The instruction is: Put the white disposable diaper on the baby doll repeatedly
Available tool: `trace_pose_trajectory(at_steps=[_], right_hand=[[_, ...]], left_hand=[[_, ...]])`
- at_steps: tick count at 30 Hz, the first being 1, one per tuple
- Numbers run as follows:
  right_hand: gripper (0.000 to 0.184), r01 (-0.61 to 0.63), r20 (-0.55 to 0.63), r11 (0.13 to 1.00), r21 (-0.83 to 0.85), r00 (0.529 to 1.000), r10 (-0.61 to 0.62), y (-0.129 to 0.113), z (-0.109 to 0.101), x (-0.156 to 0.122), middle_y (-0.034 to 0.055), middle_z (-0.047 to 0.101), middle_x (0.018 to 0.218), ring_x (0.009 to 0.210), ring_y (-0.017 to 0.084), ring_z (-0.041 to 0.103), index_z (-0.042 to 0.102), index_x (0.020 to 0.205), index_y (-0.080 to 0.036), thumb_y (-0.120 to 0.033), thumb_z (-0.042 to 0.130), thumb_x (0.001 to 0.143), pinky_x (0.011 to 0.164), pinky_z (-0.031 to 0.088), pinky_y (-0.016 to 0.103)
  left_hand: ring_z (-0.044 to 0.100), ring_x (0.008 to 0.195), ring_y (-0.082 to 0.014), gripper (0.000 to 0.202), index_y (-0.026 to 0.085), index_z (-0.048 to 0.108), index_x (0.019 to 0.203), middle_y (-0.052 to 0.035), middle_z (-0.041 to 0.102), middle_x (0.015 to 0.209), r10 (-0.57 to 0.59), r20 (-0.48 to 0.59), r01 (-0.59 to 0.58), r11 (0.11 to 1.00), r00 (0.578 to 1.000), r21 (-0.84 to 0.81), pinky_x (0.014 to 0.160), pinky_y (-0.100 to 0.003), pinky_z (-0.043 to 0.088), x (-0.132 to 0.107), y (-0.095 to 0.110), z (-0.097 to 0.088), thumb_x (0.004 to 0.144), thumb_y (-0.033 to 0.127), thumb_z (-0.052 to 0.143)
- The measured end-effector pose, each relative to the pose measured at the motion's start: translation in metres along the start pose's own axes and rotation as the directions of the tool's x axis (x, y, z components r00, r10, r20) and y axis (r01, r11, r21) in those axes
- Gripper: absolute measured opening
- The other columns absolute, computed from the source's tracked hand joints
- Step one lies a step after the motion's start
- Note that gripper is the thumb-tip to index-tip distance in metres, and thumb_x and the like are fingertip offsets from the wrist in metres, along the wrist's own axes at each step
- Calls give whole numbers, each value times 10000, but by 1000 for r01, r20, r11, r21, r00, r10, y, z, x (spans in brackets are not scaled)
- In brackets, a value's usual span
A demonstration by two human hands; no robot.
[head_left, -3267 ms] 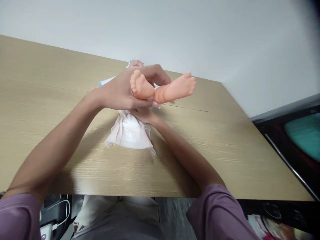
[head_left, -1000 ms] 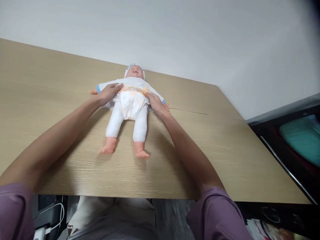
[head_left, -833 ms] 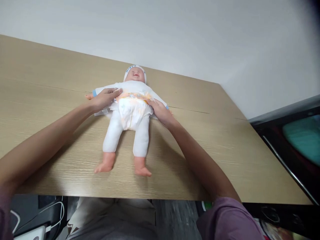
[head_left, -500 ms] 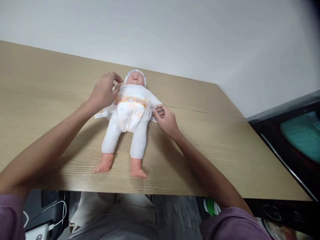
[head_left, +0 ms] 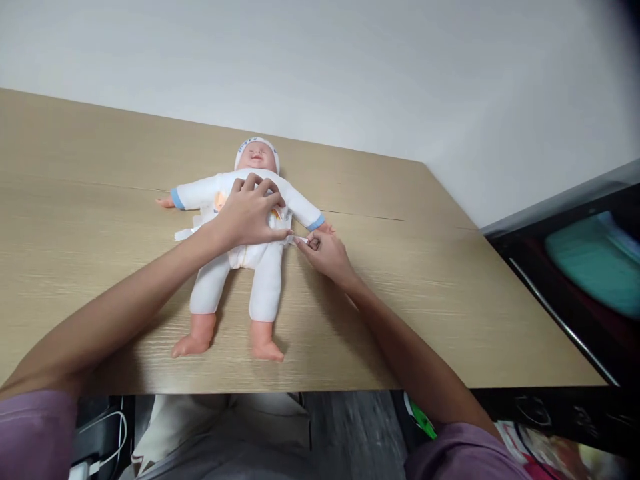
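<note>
A baby doll (head_left: pixel 263 290) in a white suit and cap lies on its back on the wooden table (head_left: pixel 450 300), head toward the wall, bare feet toward me. A white diaper (head_left: pixel 245 253) with an orange print is wrapped round its waist. My left hand (head_left: pixel 250 213) rests on the doll's belly, fingers curled over the diaper's front. My right hand (head_left: pixel 325 253) is at the doll's hip on the right and pinches the diaper's white side tab (head_left: pixel 299 239) between thumb and fingers. A loose white flap (head_left: pixel 187 232) sticks out on the doll's other side.
A white wall rises behind the table. A dark unit with a teal cushion (head_left: pixel 595 267) stands at the right. Below the table's near edge are my lap, white cables (head_left: pixel 100 447) at the left and a green item (head_left: pixel 420 420).
The doll's legs, held up earlier, now lie flat with the diaper closed over the front. My left hand moved from the doll's side onto its belly. My right hand closed on the side tab.
</note>
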State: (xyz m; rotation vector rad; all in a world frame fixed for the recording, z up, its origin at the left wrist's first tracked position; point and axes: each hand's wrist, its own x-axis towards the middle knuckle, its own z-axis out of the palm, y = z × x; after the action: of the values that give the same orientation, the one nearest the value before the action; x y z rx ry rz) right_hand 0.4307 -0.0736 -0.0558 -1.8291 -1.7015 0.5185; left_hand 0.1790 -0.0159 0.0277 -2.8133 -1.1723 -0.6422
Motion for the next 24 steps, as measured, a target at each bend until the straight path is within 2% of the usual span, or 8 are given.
trace_pose_trajectory(at_steps=[3, 7, 9, 12, 15, 18, 21, 24], right_hand=[[556, 46, 57, 966, 253, 996, -62, -1, -12, 4, -28, 526, 669, 686, 183, 509, 538, 713, -263, -746, 664, 957, 705, 387, 331], [602, 35, 118, 873, 487, 987, -105, -18, -22, 19, -61, 413, 679, 641, 142, 359, 529, 747, -265, -819, 707, 903, 639, 325, 310], [608, 56, 112, 849, 525, 984, -135, -34, -17, 30, -60, 414, 689, 643, 141, 342, 507, 753, -271, -824, 710, 907, 628, 328, 305], [596, 125, 105, 824, 552, 970, -217, -58, 2, 46, -46, 462, 713, 665, 153, 408, 505, 762, -278, -820, 695, 921, 652, 405, 307], [558, 162, 56, 819, 551, 972, -229, -73, 21, 50, -24, 540, 759, 717, 174, 527, 514, 797, -284, -798, 662, 953, 704, 504, 323], [434, 249, -97, 837, 487, 968, -232, -75, 28, 34, 23, 686, 924, 832, 210, 663, 600, 964, -281, -707, 662, 1020, 805, 607, 360], [361, 439, -249, 844, 309, 893, -374, -69, 25, 8, 125, 771, 1300, 1190, 288, 741, 708, 1251, -266, -581, 601, 1112, 1092, 630, 478], [490, 600, -214, 785, 153, 796, -567, -61, 22, -9, 146, 683, 1633, 1567, 331, 599, 682, 1553, -269, -495, 446, 1188, 1360, 456, 598]], left_hand=[[535, 1434, -517, 612, 211, 830, 1350, -184, 684, 1506, -2, 10, 2, 1000, 1000, -1, 1184, -654, 438, -1, 2, -1, 897, 618, 880], [532, 1433, -512, 593, 214, 817, 1345, -179, 687, 1506, -10, 9, 10, 1000, 1000, 0, 1183, -651, 435, -1, 4, 2, 892, 590, 880], [531, 1425, -517, 612, 209, 805, 1348, -187, 689, 1492, -7, 3, 7, 1000, 1000, -13, 1178, -659, 432, 0, 2, 4, 879, 594, 885], [537, 1403, -527, 692, 192, 769, 1393, -208, 698, 1460, -7, -14, 7, 999, 1000, -41, 1159, -665, 435, 0, -1, 6, 840, 586, 902], [544, 1399, -524, 711, 200, 734, 1438, -205, 707, 1454, -20, -31, 18, 998, 999, -61, 1146, -645, 437, 0, -3, 8, 821, 512, 901], [541, 1408, -519, 716, 210, 717, 1455, -200, 705, 1473, -29, -32, 25, 995, 999, -95, 1152, -632, 428, 0, -4, 10, 825, 497, 899], [517, 1436, -518, 766, 191, 674, 1512, -212, 687, 1522, -38, -8, 37, 990, 999, -135, 1184, -645, 406, 0, -7, 9, 854, 527, 878], [479, 1490, -534, 896, 191, 601, 1590, -214, 657, 1594, -34, 62, 47, 974, 997, -221, 1229, -697, 376, 1, -14, 2, 843, 594, 890]])
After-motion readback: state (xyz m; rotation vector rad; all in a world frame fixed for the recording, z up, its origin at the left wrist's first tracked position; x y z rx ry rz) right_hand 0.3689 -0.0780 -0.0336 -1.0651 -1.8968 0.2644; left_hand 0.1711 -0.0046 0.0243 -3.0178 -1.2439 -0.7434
